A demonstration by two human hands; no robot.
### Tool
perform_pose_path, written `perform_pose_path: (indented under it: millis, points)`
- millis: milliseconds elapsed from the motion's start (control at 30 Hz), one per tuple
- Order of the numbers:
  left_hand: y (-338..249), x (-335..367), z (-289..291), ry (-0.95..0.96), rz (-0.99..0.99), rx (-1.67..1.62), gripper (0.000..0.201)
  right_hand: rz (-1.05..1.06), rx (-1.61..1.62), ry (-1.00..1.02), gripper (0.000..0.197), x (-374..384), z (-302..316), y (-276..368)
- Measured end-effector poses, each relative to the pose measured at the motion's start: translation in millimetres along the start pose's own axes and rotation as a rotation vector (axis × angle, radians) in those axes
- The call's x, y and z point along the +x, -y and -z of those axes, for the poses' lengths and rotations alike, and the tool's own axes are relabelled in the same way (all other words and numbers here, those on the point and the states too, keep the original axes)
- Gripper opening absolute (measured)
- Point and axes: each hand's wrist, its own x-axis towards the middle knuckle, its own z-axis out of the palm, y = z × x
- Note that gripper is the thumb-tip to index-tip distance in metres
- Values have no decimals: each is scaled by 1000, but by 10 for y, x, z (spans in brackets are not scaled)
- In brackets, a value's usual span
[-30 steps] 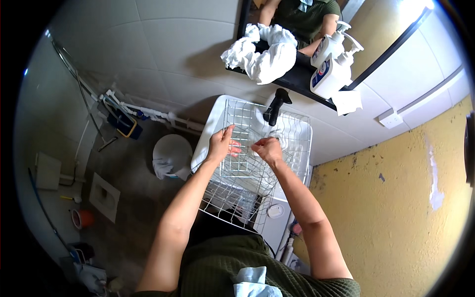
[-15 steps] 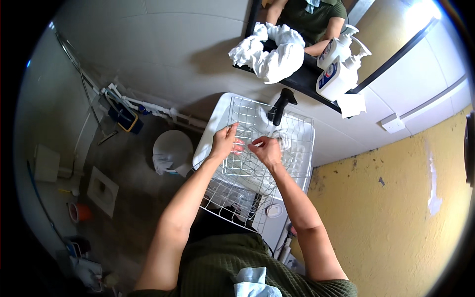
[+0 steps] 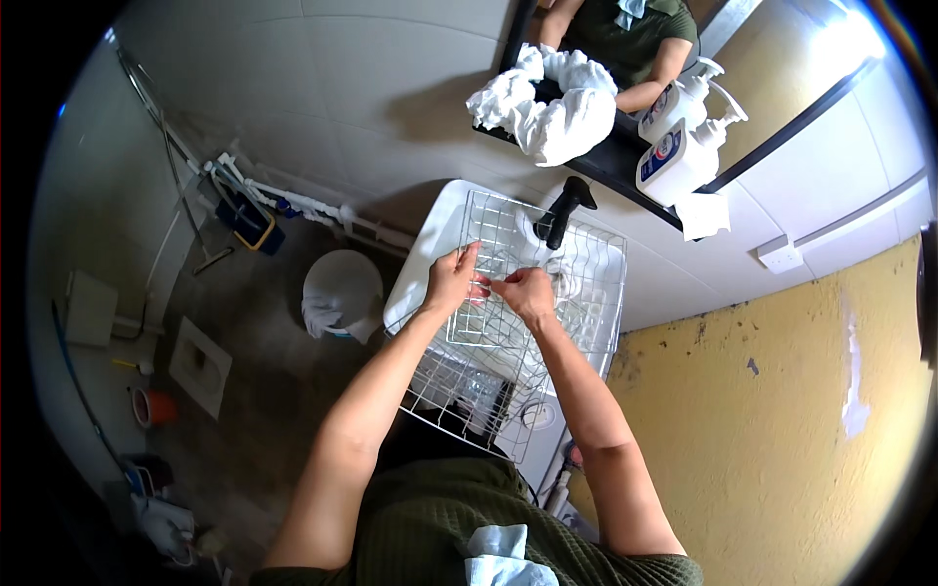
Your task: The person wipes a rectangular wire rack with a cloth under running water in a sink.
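Observation:
A silver wire rack (image 3: 479, 337) lies tilted over the white sink (image 3: 415, 254), reaching past its near edge. My left hand (image 3: 451, 283) is at the rack's left part, its thumb above and its reddish fingertips showing behind the wires; it grips the rack. My right hand (image 3: 529, 293) is just right of it, thumb and fingers pinched together at the wires near the left fingertips. Whatever sits in that pinch is too small to make out. The black tap (image 3: 567, 213) stands behind the rack, at the sink's back.
A black shelf (image 3: 625, 166) under the mirror holds a bunched white cloth (image 3: 567, 117) and white pump bottles (image 3: 674, 161). On the floor to the left stand a white bucket (image 3: 342, 278) with a cloth over its rim, a squat toilet (image 3: 200, 366) and an orange bucket (image 3: 153, 407).
My right hand's fingertips have come closer to the left hand's fingers, and its pinch has tightened. The rack stays over the sink. The whole view has shifted slightly.

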Motion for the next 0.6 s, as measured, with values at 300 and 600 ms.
perform_pose_path:
  millis: [300, 600]
  points:
    - [-113, -21, 11, 8, 57, -14, 39, 118, -60, -15, 26, -120, 18, 35]
    - [-78, 32, 27, 14, 25, 47, 41, 241, -87, -108, 23, -232, -9, -6]
